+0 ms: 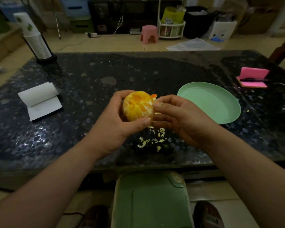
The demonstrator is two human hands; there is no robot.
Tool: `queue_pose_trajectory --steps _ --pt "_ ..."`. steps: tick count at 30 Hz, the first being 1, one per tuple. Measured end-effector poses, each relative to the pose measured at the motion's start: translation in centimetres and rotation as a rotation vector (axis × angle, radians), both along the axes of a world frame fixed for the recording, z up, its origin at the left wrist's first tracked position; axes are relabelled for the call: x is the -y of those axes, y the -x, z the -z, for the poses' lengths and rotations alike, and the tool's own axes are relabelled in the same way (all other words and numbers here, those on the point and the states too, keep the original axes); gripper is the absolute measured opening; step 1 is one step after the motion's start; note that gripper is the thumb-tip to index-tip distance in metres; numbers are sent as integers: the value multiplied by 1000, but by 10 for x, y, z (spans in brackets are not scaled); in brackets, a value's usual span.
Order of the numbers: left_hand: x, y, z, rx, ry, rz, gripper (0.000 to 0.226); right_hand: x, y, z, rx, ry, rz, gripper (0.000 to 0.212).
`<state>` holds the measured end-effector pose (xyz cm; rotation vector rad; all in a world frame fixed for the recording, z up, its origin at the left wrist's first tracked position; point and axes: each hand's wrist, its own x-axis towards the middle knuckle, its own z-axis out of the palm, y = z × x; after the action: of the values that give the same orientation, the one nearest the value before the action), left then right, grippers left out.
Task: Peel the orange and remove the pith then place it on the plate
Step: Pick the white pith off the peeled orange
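Left hand curls round the orange, steadying it for the right hand, whose fingertips pinch pith at its side; scraps lie near the table's front edge

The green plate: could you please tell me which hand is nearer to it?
Right. The right hand, pinching at the orange, sits just left of the plate; the left hand grips the orange from the side away from it.

It's dim where I sit; small glints speckle the dark desk, corners fade to black, and edges bend and blur.
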<state>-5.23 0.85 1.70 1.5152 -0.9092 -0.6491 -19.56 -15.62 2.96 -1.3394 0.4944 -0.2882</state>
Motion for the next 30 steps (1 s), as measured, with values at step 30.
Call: queue_pose_trajectory --steps 30 --pt "-1 15 8 521 48 -265 83 -30 8 -7 -52 628 192 10"
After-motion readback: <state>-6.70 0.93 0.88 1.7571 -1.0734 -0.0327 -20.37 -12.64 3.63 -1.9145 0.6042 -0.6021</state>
